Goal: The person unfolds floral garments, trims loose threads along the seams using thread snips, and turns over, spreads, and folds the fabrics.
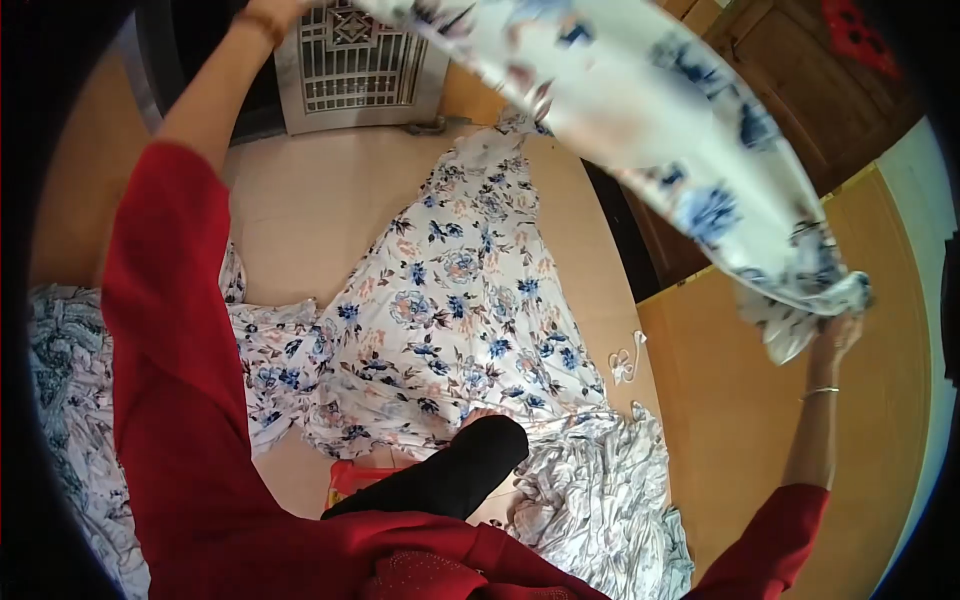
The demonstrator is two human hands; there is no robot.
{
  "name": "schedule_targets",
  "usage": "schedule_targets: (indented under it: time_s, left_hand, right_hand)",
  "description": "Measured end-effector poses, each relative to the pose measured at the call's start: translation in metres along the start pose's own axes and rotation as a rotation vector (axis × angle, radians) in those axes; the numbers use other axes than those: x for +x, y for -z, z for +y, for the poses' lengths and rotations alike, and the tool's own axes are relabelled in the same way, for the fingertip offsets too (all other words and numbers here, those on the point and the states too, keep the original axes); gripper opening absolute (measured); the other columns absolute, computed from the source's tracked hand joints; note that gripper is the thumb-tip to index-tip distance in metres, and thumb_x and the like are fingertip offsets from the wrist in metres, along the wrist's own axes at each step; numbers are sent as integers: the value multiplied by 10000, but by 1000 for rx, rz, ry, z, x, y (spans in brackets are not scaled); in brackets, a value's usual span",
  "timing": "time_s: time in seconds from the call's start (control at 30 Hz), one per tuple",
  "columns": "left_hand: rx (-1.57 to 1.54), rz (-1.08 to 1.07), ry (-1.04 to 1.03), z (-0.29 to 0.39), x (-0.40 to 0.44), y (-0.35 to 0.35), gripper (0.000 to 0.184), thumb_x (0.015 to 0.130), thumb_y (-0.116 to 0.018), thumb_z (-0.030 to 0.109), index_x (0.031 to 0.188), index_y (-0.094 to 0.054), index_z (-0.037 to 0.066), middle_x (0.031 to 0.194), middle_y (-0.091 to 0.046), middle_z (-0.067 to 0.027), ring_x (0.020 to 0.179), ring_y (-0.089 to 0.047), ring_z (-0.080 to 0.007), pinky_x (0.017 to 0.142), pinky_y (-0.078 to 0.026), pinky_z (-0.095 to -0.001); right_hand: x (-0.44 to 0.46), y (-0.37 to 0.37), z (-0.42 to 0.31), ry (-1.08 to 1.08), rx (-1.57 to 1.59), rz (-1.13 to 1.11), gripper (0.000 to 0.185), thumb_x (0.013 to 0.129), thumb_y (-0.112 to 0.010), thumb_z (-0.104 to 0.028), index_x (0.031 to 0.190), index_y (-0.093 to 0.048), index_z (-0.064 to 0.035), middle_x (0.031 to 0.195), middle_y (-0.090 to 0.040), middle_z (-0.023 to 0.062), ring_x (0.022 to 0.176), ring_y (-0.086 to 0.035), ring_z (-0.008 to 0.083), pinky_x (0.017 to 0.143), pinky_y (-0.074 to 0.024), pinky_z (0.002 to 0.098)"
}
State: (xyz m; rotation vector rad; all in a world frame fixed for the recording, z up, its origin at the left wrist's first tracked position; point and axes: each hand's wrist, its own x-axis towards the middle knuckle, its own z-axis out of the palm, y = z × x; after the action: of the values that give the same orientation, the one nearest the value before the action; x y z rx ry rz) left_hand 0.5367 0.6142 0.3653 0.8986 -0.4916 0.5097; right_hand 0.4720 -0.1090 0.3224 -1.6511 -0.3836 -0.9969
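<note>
At the near edge of the floor [300, 200], the person's black-clad leg [430, 478] is bent beside a red object [345, 478], identity unclear. Crumpled patterned fabric [600, 480] lies to the leg's right. Beyond, a blue-flowered white cloth [450, 300] is spread out; a white cord [627, 362] lies near its right side. Above the floor stretches the raised floral cloth [640, 130], partly blurred. Right hand [843, 332]: fingers clenched on its bunched end. Left hand [283, 8]: cut by top frame edge; state of fingers cannot be told. Farthest: metal grille panel [360, 70].
</note>
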Motion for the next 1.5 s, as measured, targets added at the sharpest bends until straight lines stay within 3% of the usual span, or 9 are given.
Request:
schedule_targets:
  time_s: [0.13,0.27,0.5,0.77,1.2,1.3,1.37,1.43,1.5]
  left_hand:
    - [230,113,297,-35,-82,142,287,859,-467,196,1073,-533,17,998,-600,-92,878,-591,-168,785,-481,-275]
    - [112,352,691,-91,-206,245,313,782,-565,236,1029,-562,43,926,-617,-69,825,-601,-179,743,-495,-315]
    - [435,833,1196,-176,-353,258,354,714,-625,251,1029,-564,102,938,-611,-61,821,-593,-227,666,-495,-395]
    - [1076,-50,1332,-175,-468,340,327,670,-651,168,959,-593,25,919,-599,-69,917,-515,-174,822,-373,-314]
    - [1517,-79,1676,-141,-537,332,496,610,-649,299,917,-561,-80,859,-590,-249,819,-573,-355,699,-453,-401]
    - [1894,-367,1340,-148,-567,362,358,584,-620,234,773,-587,-69,597,-577,-150,512,-560,-232,494,-449,-340]
    - [1649,-27,1542,-154,-571,353,384,587,-612,273,766,-592,-65,612,-593,-189,540,-582,-290,521,-468,-357]
    - [1849,-549,1578,-162,-581,362,343,630,-600,277,728,-600,-52,601,-597,-180,574,-610,-282,526,-483,-377]
    - [1599,-233,1716,-160,-635,424,347,669,-595,301,727,-604,-41,616,-604,-184,600,-628,-282,533,-502,-374]
  right_hand:
    - [-87,-58,44,-439,-272,-108,319,762,-509,-74,1074,-501,-8,870,-541,43,735,-506,110,618,-455,263]
    - [-193,-62,172,-171,-618,-302,381,664,-491,24,1043,-512,53,870,-574,152,595,-547,206,558,-457,349]
    - [-343,-72,258,-762,-881,-361,252,612,-565,-116,802,-574,50,663,-587,216,661,-593,313,624,-454,362]
    - [-401,-39,242,-604,-1181,-831,196,652,-560,-180,774,-572,-27,754,-596,213,724,-573,388,629,-457,473]
    - [-430,0,265,-833,-1326,-998,168,703,-507,-109,853,-568,-63,816,-614,171,778,-596,344,676,-476,425]
    - [-436,13,292,-815,-1384,-950,161,725,-505,-89,876,-562,-81,878,-600,166,816,-588,338,706,-471,421]
    - [-442,13,287,-822,-1381,-924,170,735,-489,-82,887,-563,-81,899,-595,164,821,-588,338,707,-471,423]
    - [-457,21,285,-866,-1401,-948,214,761,-447,-87,940,-564,-92,953,-577,165,829,-584,345,712,-469,435]
    - [-473,31,286,-924,-1412,-921,234,785,-417,-103,978,-549,-91,998,-545,169,840,-582,347,711,-472,436]
